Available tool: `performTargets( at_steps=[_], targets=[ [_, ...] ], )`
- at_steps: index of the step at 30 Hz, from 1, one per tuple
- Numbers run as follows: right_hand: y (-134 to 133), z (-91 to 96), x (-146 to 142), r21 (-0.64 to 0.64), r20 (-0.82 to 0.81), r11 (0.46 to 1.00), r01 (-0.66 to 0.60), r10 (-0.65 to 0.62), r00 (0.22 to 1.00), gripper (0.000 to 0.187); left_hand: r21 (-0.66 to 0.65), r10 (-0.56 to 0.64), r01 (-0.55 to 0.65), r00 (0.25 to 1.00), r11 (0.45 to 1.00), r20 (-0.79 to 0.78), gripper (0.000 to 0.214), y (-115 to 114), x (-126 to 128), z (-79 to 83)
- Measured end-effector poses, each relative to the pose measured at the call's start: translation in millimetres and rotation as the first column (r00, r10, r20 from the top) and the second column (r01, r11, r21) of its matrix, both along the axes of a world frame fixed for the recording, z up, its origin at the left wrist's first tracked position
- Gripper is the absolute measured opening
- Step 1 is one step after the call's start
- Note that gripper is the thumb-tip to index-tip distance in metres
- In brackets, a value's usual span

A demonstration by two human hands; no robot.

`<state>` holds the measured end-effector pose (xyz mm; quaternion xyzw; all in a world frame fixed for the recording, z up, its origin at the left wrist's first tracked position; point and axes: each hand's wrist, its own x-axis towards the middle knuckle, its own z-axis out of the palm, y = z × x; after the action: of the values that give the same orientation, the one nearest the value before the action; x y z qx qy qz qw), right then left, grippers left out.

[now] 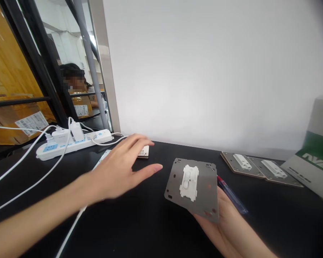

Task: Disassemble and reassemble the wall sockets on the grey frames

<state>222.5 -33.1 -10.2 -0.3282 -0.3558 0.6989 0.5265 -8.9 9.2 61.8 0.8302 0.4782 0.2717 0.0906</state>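
My right hand [226, 215] grips a thin grey plate [207, 186] from below by its lower right edge, tilted up above the black table. Fixed to the middle of the plate is a white plastic bracket [190, 182] with two rounded bumps. My left hand [121, 165] is stretched out over the table to the left of the plate, fingers apart and thumb pointing right, holding nothing. Partly hidden behind its fingers lies a small pale piece [143, 152]. Beside my right wrist is a slim pen-like item [233, 197] with a red end.
Two more grey plates [231, 168] with white brackets lie at the right, against a white-and-green box [312, 157]. A white power strip [70, 145] with chargers and trailing cables sits at the left. Behind it are cardboard boxes [18, 118] and a person [75, 79] beyond a frame.
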Motion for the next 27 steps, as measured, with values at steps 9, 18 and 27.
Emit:
performTargets(
  at_steps=[9,18,27],
  targets=[
    [-3,-5.1,-4,-0.239,0.004,0.969,0.060,-0.061,0.998,0.027,-0.279,-0.188,0.076,0.898,0.957,-0.399,0.106,102,-21,-36.0],
    [0,-5.6,-6,-0.267,-0.003,0.961,0.073,-0.076,0.997,0.026,-0.197,-0.211,0.139,0.885,0.970,-0.414,0.094,100,0,-33.9],
    [1,-10.0,-2,-0.234,-0.006,0.970,0.068,-0.071,0.997,0.022,-0.109,-0.167,0.136,0.918,0.985,-0.359,0.078,22,41,-42.4]
  ],
)
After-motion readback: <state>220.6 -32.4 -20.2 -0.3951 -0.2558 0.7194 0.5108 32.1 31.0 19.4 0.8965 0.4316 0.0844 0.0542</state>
